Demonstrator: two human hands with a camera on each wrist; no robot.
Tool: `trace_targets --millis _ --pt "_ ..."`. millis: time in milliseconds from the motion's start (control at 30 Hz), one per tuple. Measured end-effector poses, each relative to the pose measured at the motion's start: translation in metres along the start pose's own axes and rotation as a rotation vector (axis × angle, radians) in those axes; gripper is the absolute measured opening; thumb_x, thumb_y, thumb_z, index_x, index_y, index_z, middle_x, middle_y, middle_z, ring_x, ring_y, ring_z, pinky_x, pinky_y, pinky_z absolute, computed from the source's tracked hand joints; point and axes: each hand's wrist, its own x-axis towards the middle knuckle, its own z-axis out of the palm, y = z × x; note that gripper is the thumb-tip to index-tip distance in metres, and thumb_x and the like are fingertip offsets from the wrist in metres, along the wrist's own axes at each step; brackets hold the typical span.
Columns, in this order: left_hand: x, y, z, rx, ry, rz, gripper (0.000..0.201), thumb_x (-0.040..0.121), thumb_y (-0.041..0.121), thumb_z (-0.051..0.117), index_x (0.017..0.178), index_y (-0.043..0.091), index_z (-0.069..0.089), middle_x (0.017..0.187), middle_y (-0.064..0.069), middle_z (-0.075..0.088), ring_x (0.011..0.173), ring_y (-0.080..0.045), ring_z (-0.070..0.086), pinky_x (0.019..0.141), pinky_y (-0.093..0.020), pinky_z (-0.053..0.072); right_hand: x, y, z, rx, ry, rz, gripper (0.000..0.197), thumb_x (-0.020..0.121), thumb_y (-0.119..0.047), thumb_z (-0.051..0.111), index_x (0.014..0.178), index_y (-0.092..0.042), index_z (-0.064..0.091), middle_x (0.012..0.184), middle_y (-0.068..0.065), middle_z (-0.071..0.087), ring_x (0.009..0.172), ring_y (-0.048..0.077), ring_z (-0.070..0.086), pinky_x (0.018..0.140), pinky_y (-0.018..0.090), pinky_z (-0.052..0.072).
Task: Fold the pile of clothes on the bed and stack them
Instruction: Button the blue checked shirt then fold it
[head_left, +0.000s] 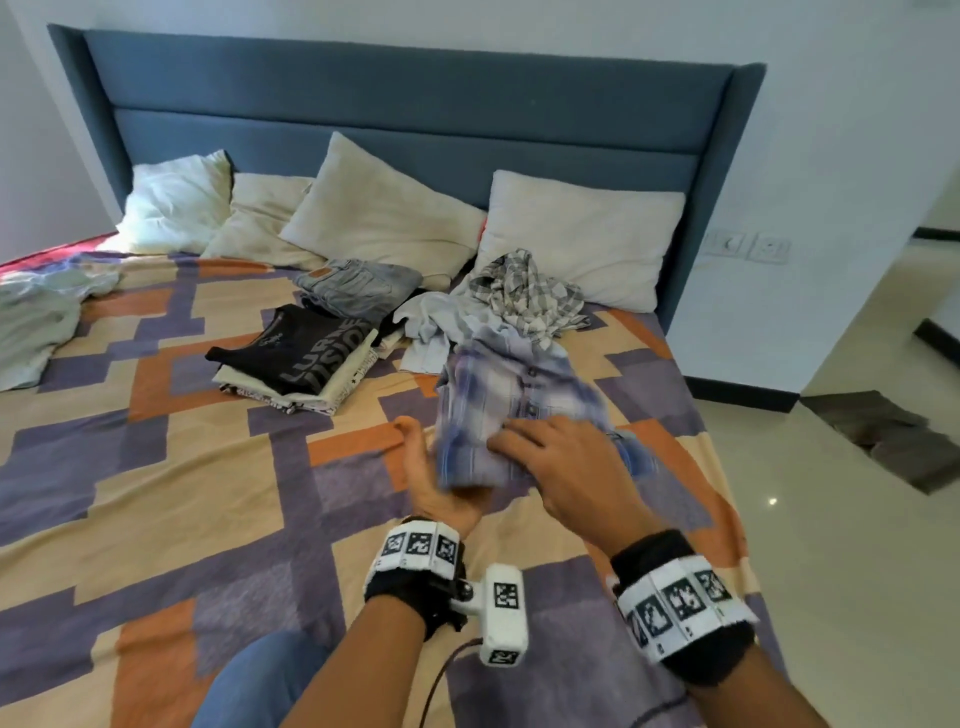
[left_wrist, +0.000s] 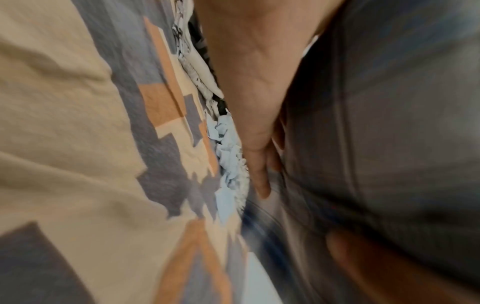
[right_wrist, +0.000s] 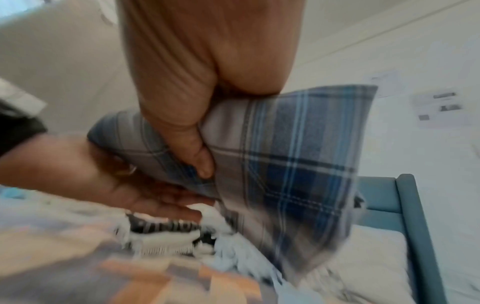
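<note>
- Carrying the folded shirt (head_left: 511, 415) above the bed (head_left: 156, 467), the left hand (head_left: 441, 478) supported it from below, palm up and fingers flat, while the right hand (head_left: 556, 457) lay on top; the stack (head_left: 296, 358) sat up-left, the pile (head_left: 498, 306) behind.
- Left wrist: blurred; straight fingers (left_wrist: 259, 174) lay against cloth; keeping them flat should save the fold.
- Right wrist: thumb (right_wrist: 200, 156) pinched the plaid edge; lowering it level onto the stack seemed wise.
</note>
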Motion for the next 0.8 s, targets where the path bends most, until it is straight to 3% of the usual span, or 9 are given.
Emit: trace_targets --millis 133,233,300,367,400,533,633,700,800 --pt "-0.024 -0.023 -0.034 0.376 0.113 -0.133 0.052 0.097 0.053 0.04 0.11 0.008 0.062 0.071 -0.014 0.071 0.059 -0.021 0.07 0.054 -0.029 0.056 -0.083 -0.01 0.042 -0.136 -0.262 0.054 0.038 0.084 -0.027 0.038 0.117 -0.037 0.053 0.128 0.003 0.063 0.106 0.029 0.064 0.076 0.041 0.052" --pt "-0.045 -0.061 -0.084 0.701 0.248 -0.203 0.04 0.098 0.036 0.049 0.093 -0.001 0.064 0.058 -0.004 0.068 0.046 -0.014 0.064 0.045 -0.024 0.052 -0.15 -0.036 0.086 -0.022 -0.644 0.129 0.046 0.078 -0.03 0.048 0.121 -0.044 0.057 0.135 0.001 0.06 0.114 0.025 0.065 0.077 0.039 0.056" --pt "-0.044 -0.078 -0.11 0.808 0.257 -0.127 0.042 0.09 0.036 0.062 0.115 0.002 0.063 0.086 -0.007 0.075 0.074 -0.02 0.073 0.066 -0.036 0.06 -0.167 -0.049 0.092 0.106 -0.603 0.193 0.067 0.07 -0.024 0.06 0.134 -0.042 0.051 0.15 -0.003 0.046 0.134 0.022 0.048 0.094 0.04 0.049" --pt "-0.043 -0.096 -0.114 0.945 0.273 -0.068 0.052 0.081 0.048 0.071 0.122 0.017 0.062 0.108 -0.004 0.073 0.097 -0.021 0.07 0.086 -0.045 0.057 -0.179 -0.049 0.09 0.275 -0.537 0.29 0.059 0.088 -0.029 0.054 0.144 -0.041 0.039 0.161 -0.013 0.017 0.147 0.013 0.012 0.115 0.039 0.021" --pt "-0.039 -0.098 -0.112 1.02 0.283 -0.022 0.051 0.081 0.048 0.073 0.122 0.019 0.062 0.112 -0.002 0.072 0.1 -0.02 0.069 0.089 -0.045 0.055 -0.173 -0.047 0.085 0.346 -0.43 0.361 0.05 0.094 -0.039 0.048 0.143 -0.039 0.041 0.16 -0.014 0.017 0.146 0.01 0.009 0.117 0.035 0.014" --pt "-0.038 -0.116 -0.096 1.342 0.559 0.064 0.049 0.089 0.037 0.065 0.125 0.005 0.058 0.124 -0.017 0.059 0.113 -0.036 0.055 0.1 -0.043 0.043 -0.163 -0.022 0.086 0.37 0.088 0.818 0.044 0.092 -0.05 0.045 0.115 -0.018 0.064 0.117 0.003 0.061 0.11 0.025 0.054 0.091 0.043 0.046" --pt "-0.054 -0.126 -0.081 1.535 0.716 0.014 0.048 0.092 0.033 0.062 0.124 -0.002 0.055 0.126 -0.026 0.043 0.113 -0.042 0.044 0.101 -0.042 0.03 -0.166 0.001 0.102 0.362 -0.05 1.121 0.051 0.095 -0.047 0.053 0.116 -0.002 0.06 0.11 0.019 0.065 0.102 0.039 0.058 0.084 0.045 0.049" --pt "-0.061 -0.137 -0.083 1.584 0.676 0.093 0.048 0.092 0.029 0.061 0.126 -0.003 0.054 0.123 -0.026 0.046 0.113 -0.043 0.043 0.102 -0.046 0.029 -0.167 0.004 0.111 0.46 -0.163 1.243 0.047 0.095 -0.04 0.056 0.117 0.001 0.057 0.111 0.023 0.066 0.102 0.041 0.061 0.084 0.045 0.049" --pt "-0.064 -0.142 -0.098 1.486 0.585 0.211 0.043 0.09 0.028 0.054 0.123 0.0 0.058 0.115 -0.021 0.061 0.109 -0.041 0.054 0.096 -0.045 0.041 -0.171 -0.005 0.113 0.551 -0.084 1.294 0.033 0.099 -0.028 0.052 0.113 0.002 0.056 0.105 0.025 0.067 0.098 0.043 0.062 0.079 0.041 0.046"
